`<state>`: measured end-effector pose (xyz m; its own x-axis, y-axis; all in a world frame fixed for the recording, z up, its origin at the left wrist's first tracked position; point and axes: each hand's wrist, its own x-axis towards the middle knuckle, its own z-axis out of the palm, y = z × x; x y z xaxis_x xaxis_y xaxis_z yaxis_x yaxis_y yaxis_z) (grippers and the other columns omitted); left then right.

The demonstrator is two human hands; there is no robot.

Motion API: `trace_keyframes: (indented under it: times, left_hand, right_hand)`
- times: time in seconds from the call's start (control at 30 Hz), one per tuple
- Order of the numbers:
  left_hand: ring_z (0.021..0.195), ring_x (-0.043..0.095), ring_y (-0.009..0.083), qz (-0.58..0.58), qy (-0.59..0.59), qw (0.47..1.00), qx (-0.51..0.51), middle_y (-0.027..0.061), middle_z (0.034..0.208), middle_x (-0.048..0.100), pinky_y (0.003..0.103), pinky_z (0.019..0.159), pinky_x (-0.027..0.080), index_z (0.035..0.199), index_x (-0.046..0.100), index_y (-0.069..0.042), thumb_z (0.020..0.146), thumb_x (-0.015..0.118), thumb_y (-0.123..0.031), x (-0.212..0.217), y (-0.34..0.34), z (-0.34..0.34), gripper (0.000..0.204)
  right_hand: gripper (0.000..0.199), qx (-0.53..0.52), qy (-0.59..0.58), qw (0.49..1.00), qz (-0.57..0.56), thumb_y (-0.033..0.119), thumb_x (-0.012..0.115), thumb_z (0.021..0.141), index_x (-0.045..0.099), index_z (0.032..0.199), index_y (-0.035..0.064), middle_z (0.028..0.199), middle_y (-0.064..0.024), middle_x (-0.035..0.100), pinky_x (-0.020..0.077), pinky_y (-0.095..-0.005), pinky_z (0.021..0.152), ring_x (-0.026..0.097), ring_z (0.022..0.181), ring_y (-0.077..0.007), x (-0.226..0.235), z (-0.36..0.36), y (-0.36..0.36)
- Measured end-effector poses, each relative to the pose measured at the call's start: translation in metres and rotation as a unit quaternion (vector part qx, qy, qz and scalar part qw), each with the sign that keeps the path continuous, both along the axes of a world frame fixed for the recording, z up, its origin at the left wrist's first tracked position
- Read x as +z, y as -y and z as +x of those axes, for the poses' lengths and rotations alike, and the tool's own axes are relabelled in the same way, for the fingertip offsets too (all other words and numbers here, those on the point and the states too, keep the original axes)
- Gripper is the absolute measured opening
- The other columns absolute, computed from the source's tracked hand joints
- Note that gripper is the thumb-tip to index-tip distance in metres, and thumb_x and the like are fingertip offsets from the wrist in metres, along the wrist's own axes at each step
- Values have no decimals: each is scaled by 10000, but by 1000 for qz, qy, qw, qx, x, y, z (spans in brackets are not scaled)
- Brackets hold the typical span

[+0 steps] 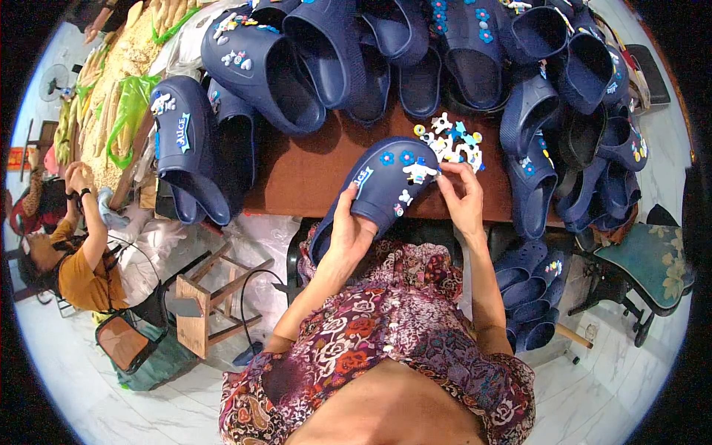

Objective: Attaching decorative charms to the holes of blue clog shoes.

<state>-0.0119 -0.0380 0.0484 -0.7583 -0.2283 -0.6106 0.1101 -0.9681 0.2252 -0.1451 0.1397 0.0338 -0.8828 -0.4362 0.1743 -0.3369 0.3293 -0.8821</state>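
A navy clog (389, 196) is in my left hand (348, 236), the thumb on its upper and the fingers inside the foot opening. Blue flower charms, a white character charm (420, 172) and a name tag sit on the upper. My right hand (463, 199) is at the toe, thumb and forefinger drawn together by the character charm. What lies between those fingertips is too small to make out. Just beyond the toe, a small heap of loose white, blue and yellow charms (454, 137) lies on the brown table (285, 182).
More navy clogs (259, 70) crowd the table's back and both sides, many with charms. Below the right edge is another stack of clogs (530, 289), near a chair (645, 263). At left are a wooden stool (196, 315) and a seated person (89, 259) with raised hands.
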Motion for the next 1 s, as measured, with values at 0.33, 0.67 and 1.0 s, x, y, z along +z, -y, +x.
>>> trace_keyframes:
  times: [0.33, 0.67, 1.0]
  left_hand:
    - [1134, 592, 264, -21, -55, 996, -72, 158, 1234, 597, 431, 1012, 475, 1260, 486, 47, 910, 560, -86, -12, 4, 1, 381]
    - [1154, 587, 297, -28, -36, 997, -68, 186, 1256, 595, 447, 1047, 437, 1296, 455, 72, 900, 554, -106, -17, 3, 1, 445]
    - [1143, 595, 288, -29, -35, 997, -65, 177, 1251, 603, 437, 1042, 439, 1276, 482, 63, 903, 565, -119, -12, 3, -1, 423]
  right_hand:
    - [349, 47, -63, 996, 34, 161, 762, 794, 658, 1115, 73, 1147, -127, 552, 456, -384, 938, 567, 1088, -288, 4, 2, 23]
    - [325, -5, -75, 997, 31, 142, 773, 775, 664, 1071, 64, 1144, -125, 566, 463, -372, 921, 577, 1075, -291, 0, 11, 30]
    - [318, -15, -56, 998, 24, 139, 768, 777, 659, 1065, 60, 1153, -127, 566, 468, -368, 925, 578, 1083, -287, 1, 11, 32]
